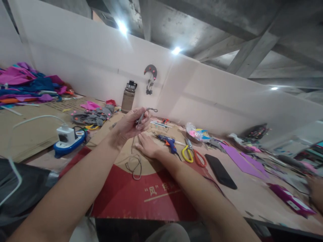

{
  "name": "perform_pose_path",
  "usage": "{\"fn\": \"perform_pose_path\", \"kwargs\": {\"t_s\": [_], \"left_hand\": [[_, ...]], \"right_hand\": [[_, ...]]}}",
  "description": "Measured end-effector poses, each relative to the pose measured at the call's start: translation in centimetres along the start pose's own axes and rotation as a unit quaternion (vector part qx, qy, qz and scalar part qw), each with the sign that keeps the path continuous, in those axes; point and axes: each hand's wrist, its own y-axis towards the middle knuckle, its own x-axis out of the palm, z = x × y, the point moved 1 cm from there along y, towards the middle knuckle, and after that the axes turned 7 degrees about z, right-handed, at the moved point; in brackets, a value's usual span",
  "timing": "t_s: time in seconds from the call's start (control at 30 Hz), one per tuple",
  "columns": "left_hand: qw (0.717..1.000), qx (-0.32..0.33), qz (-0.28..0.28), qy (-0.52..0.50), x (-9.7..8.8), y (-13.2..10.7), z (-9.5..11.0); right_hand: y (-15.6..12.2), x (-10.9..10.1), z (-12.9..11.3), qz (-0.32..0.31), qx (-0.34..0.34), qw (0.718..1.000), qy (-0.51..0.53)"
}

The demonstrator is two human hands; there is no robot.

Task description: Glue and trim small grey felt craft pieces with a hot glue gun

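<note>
My left hand (pixel 137 122) is raised over the board, its fingers closed on a grey cord (pixel 152 110). The cord's twisted, looped end sticks out past my fingertips to the right. More grey cord hangs below the hand and lies in loose coils (pixel 135 166) on the board. Below and to the right, my right hand (pixel 148 146) rests low on the board with its fingers stretched out. I see nothing held in it. Under both hands is a red and brown cardboard sheet (pixel 121 195) with printed characters.
Right of my hands lie a blue glue gun (pixel 169 141), scissors (pixel 193 154) and a black phone (pixel 220 171). A bottle (pixel 128 97) stands at the wall. On the left are a power strip (pixel 72 143) and grey felt pieces (pixel 92 116). Another person's hand (pixel 316 191) shows far right.
</note>
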Motion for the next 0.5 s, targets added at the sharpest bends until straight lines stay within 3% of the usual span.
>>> {"fn": "perform_pose_path", "kwargs": {"t_s": [0.07, 0.17, 0.23, 0.3, 0.33, 0.4, 0.47, 0.5], "left_hand": [[1.0, 0.004, 0.01, 0.001, 0.1, -0.1, 0.2], [0.999, 0.024, 0.042, -0.002, 0.5, -0.6, 0.7], [0.996, 0.053, 0.063, -0.015, 0.9, -1.1, 1.3], [0.992, 0.086, 0.087, -0.035, 1.0, -1.7, 2.1], [0.989, 0.104, 0.09, -0.053, 1.1, -1.9, 2.6], [0.98, 0.146, 0.051, -0.123, 1.1, -2.4, 3.4], [0.968, 0.172, 0.022, -0.183, 1.1, -2.6, 4.0], [0.962, 0.181, 0.017, -0.204, 1.0, -2.6, 4.1]], "right_hand": [[-1.5, -0.1, -1.9, -0.047, -0.003, 0.999, 0.016], [-5.2, -2.2, -5.7, -0.067, -0.113, 0.984, 0.118], [-7.3, -3.9, -7.6, -0.093, -0.167, 0.953, 0.235], [-8.2, -5.1, -8.2, -0.118, -0.178, 0.91, 0.355], [-8.0, -5.4, -7.9, -0.102, -0.155, 0.9, 0.395], [-6.8, -5.3, -6.2, -0.02, -0.083, 0.91, 0.406], [-4.7, -4.4, -3.7, 0.089, -0.012, 0.945, 0.313], [-3.6, -3.6, -2.5, 0.097, -0.007, 0.962, 0.255]]}}
